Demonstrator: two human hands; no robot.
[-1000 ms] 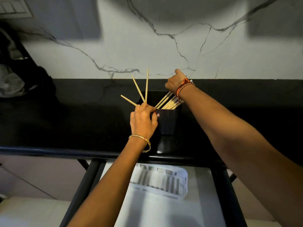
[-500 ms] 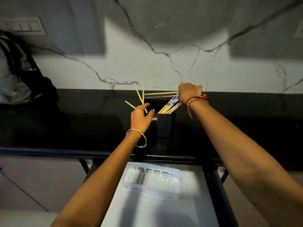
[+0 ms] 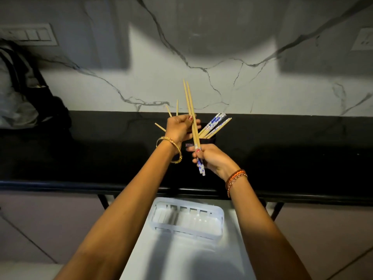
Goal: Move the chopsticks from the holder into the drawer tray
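A pair of chopsticks (image 3: 189, 102) with blue-patterned ends is lifted clear of the holder, tips pointing up. My right hand (image 3: 214, 158) grips the patterned ends low down. Higher up, my left hand (image 3: 178, 128) curls its thumb and fingers round the shafts. The black holder (image 3: 211, 140) stands on the counter behind my hands, mostly hidden. Several chopsticks (image 3: 216, 124) lean out of it to the right. Plain tips (image 3: 168, 111) fan out behind my left hand. The white slotted tray (image 3: 222, 218) lies in the open drawer (image 3: 181, 259) below, with nothing in it.
The black countertop (image 3: 292, 154) runs left to right under a marble wall (image 3: 242, 87). A dark bag (image 3: 24, 93) sits at the far left. Switch plates are on the wall at upper left (image 3: 28, 35) and upper right (image 3: 363, 39).
My right hand has drawn a patterned pair out of the holder and pulled it toward me. My left hand left the holder's rim and rose to take the pair's shafts.
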